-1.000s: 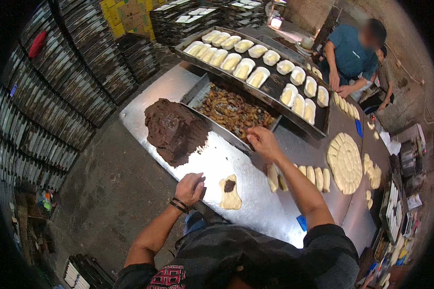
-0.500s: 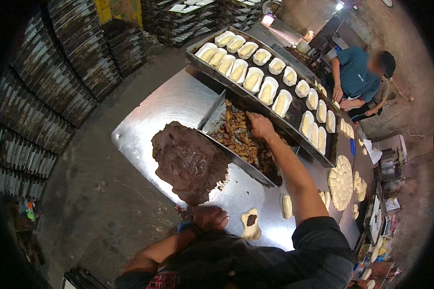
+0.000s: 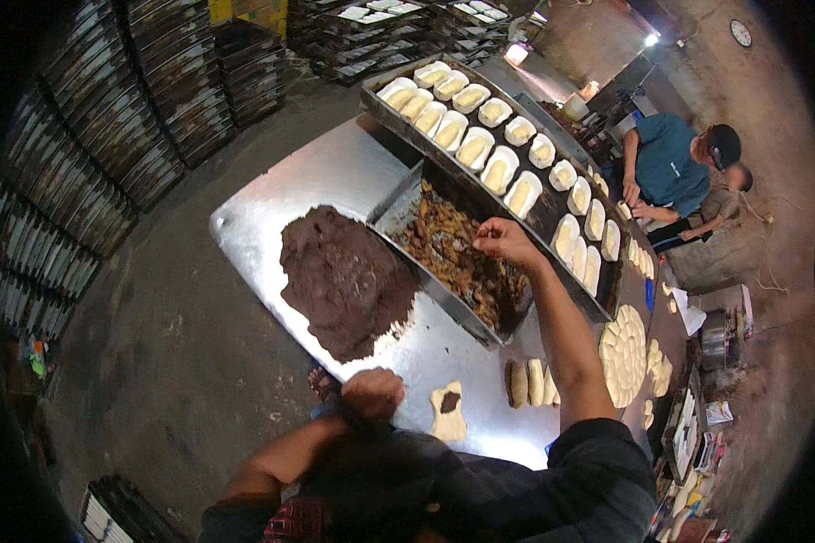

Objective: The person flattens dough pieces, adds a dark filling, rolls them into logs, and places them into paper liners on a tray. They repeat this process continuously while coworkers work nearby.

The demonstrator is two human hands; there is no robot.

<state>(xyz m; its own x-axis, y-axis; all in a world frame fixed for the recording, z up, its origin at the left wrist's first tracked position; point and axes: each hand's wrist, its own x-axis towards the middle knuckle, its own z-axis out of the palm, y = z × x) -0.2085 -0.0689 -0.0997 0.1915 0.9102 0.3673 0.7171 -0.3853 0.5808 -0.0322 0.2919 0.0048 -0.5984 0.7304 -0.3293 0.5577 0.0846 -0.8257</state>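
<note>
My right hand (image 3: pixel 507 242) is over a deep metal tray (image 3: pixel 460 317) of glossy brown, chunky filling (image 3: pixel 435 231). Its fingertips are pinched together; whatever is between them is too small to make out. My left hand (image 3: pixel 374 394) is closed at the table's near edge, just below a big mound of dark brown paste (image 3: pixel 344 281); its palm side is hidden. A flattened piece of dough (image 3: pixel 447 427) with a dab of dark paste on it lies to the right of that hand. Beside my right forearm are several shaped dough rolls (image 3: pixel 535 382).
Beyond the filling stands a long baking tray (image 3: pixel 489 213) of dough in white paper cups. A round, scored dough slab (image 3: pixel 623 357) lies to the right. Two people (image 3: pixel 675 172) work at the far right. Stacked trays (image 3: pixel 177 72) line the left.
My right hand has lifted out of the filling, its fingertips now pinched and visible. My left hand has shifted slightly left and up, still closed. The view has tilted a little.
</note>
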